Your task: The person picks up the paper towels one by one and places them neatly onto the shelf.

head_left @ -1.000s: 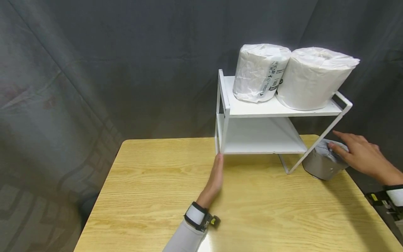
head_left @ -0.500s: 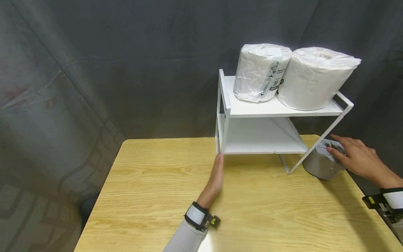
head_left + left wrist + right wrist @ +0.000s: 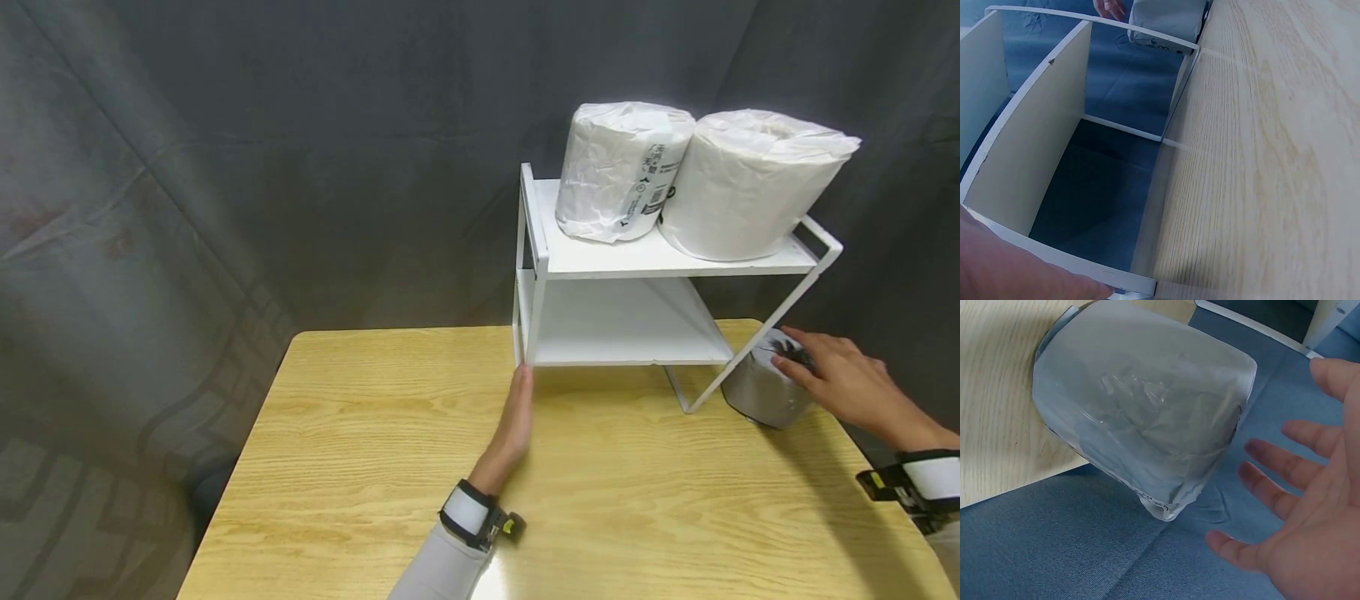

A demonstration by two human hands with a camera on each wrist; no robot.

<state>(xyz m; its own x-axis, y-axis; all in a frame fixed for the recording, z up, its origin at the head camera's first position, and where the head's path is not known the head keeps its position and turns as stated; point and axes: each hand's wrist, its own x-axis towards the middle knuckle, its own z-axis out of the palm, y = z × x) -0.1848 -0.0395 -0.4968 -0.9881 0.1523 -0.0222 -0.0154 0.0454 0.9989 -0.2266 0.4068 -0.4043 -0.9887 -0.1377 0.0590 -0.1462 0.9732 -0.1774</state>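
Observation:
My left hand point(image 3: 513, 425) has its fingers straight against the lower front left corner of a white two-tier rack point(image 3: 630, 325). In the left wrist view, the hand's edge point(image 3: 1022, 269) lies along the rack's frame. My right hand point(image 3: 855, 383) hovers over a wrapped paper roll point(image 3: 765, 392) that stands on the table just right of the rack. The right wrist view shows its fingers spread and apart from that paper roll point(image 3: 1141, 406). Two more wrapped toilet rolls, a left one point(image 3: 622, 175) and a right one point(image 3: 750, 192), stand side by side on the top shelf.
The wooden table point(image 3: 360, 467) extends to the left and front of the rack. A dark grey cloth point(image 3: 300, 167) hangs behind it. The lower shelf point(image 3: 622, 325) is bare where visible. The lone roll is close to the table's right edge.
My right hand has shifted a little to the left and down over the lone roll. The left hand, the rack and the rolls look unmoved.

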